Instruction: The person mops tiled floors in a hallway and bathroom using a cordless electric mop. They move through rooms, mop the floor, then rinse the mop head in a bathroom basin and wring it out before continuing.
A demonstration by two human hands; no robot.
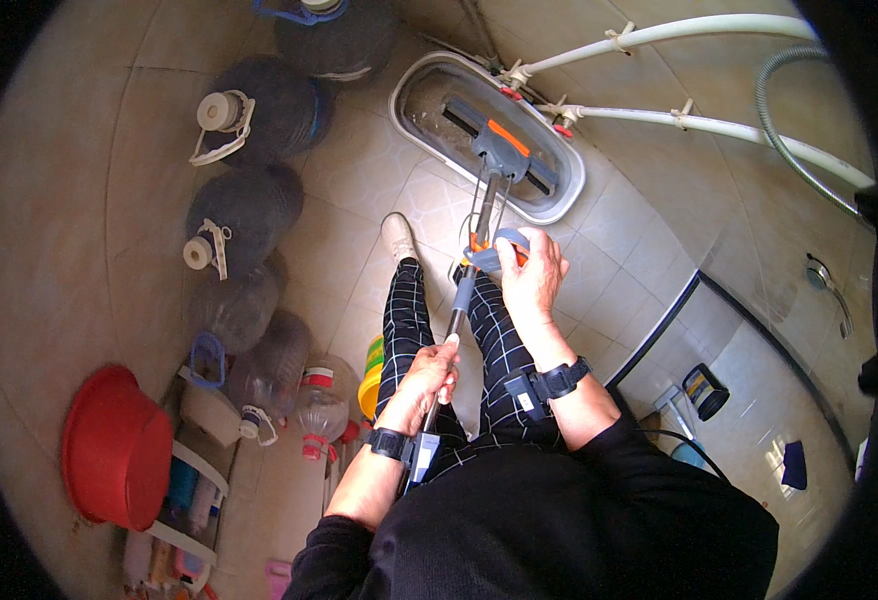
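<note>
My left hand (433, 375) is closed around the metal pole of a squeeze mop (488, 199). Higher up the pole, my right hand (533, 271) grips the mop's grey and orange lever handle (510, 247). The grey mop head with its orange strip lies over a long oval tub (572, 196), tilted across it. Dark strips show along both wings of the head, and rods run from it down to the lever. The tub has a pale rim and stands on the tiled floor beyond my feet. Whether it holds water, I cannot tell.
Several large plastic water bottles (240, 210) line the left wall. A red basin (120, 450) sits on a white shelf rack at lower left. A yellow-green bucket (370, 382) stands beside my leg. White pipes (656, 116) with red valves run along the right wall, near a glass partition (754, 322).
</note>
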